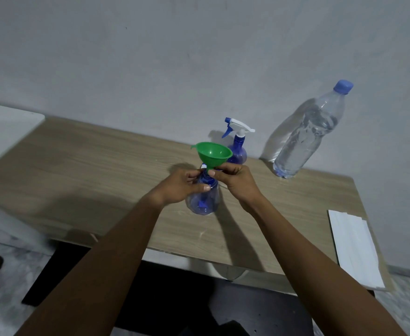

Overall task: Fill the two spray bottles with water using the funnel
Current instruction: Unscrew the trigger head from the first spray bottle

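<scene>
Green funnel (215,154) — blue spray bottles (202,196) — wood-grain table (90,170)

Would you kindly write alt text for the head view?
The left hand grips a blue spray bottle on a table while the right hand holds a green funnel at its neck. Behind stand a second spray bottle and a capped water bottle.
</scene>
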The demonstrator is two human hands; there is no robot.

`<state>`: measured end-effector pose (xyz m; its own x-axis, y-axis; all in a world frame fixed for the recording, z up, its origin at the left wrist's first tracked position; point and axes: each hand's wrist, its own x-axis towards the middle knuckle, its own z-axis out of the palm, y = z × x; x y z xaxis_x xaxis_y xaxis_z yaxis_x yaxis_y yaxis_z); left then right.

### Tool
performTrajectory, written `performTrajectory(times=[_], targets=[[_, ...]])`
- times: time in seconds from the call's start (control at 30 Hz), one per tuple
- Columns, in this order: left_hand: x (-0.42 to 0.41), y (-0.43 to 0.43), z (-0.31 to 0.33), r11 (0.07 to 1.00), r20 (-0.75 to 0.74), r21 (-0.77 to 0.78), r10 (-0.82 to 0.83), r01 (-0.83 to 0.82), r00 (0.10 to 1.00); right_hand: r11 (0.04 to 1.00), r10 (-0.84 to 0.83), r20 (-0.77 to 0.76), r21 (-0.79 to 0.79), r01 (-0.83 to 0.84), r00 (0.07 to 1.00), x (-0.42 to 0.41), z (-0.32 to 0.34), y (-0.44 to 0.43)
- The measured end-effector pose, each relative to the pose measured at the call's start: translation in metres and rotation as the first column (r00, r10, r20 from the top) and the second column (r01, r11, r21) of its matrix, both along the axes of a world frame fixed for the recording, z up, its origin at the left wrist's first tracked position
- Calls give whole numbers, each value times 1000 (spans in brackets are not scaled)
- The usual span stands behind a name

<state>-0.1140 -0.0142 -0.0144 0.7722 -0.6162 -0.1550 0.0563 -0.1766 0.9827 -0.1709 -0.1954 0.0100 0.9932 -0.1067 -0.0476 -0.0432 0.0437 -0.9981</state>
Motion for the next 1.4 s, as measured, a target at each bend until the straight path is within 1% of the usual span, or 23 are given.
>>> performTrajectory(times=[0.2,0.43,0.7,0.97,1.2,1.33,1.4], targets=[[0,-1,-1,1000,22,-18,15,-15,1000,999,49,-1,-18,-49,999,-4,-2,-6],[1,0,-3,998,-36,-29,53,-54,998,997,60,-1,-40,-60,998,-8,-1,-7],[-2,-1,-3,999,-10,22,49,-49,999,998,34,-2,-45,-35,999,-11,-5,-8],[-12,-6,1,995,41,44,87,-89,995,998,20,-10,-57,-20,1000,-18,-8,-15],[-23,-11,17,988,84,123,84,-94,993,983,71,-25,-171,-74,997,-22,-4,-20],[-32,-13,20,973,175,146,150,-176,973,972,67,-52,-223,-77,996,-25,-6,-27],[-39,-12,19,971,193,137,166,-195,967,975,58,-68,-212,-72,996,-31,-2,-33]])
